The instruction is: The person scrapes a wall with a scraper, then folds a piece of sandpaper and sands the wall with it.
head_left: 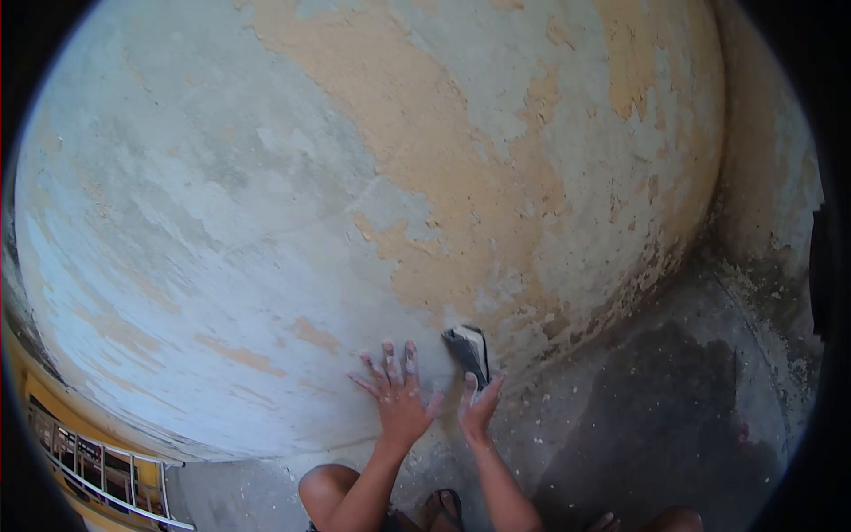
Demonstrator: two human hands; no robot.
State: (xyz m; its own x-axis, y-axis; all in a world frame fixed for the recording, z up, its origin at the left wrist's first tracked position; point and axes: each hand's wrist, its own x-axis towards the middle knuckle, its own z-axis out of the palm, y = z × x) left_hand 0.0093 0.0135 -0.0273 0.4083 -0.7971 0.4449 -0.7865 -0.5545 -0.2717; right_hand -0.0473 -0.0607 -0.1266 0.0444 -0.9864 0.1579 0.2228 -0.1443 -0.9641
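Note:
My left hand (402, 406) rests against the lower part of the wall (266, 239), its fingers spread and coated with white dust. Just to its right, my right hand (480, 406) grips a folded piece of sandpaper (469, 352), dark grey outside with a pale inner side showing. The sandpaper is held up at the wall, beside the edge of a peeling patch (461, 199). White dust also marks the right fingers. Pale blue-white paint covers much of the wall, with tan areas where it has flaked away.
A grey floor (550, 443) meets the wall, with a dark stain (656, 426) and scattered flakes at right. Another wall (776, 177) joins at the right corner. A metal railing (115, 470) stands at lower left. A bent knee (328, 486) and a sandalled foot (441, 510) are below.

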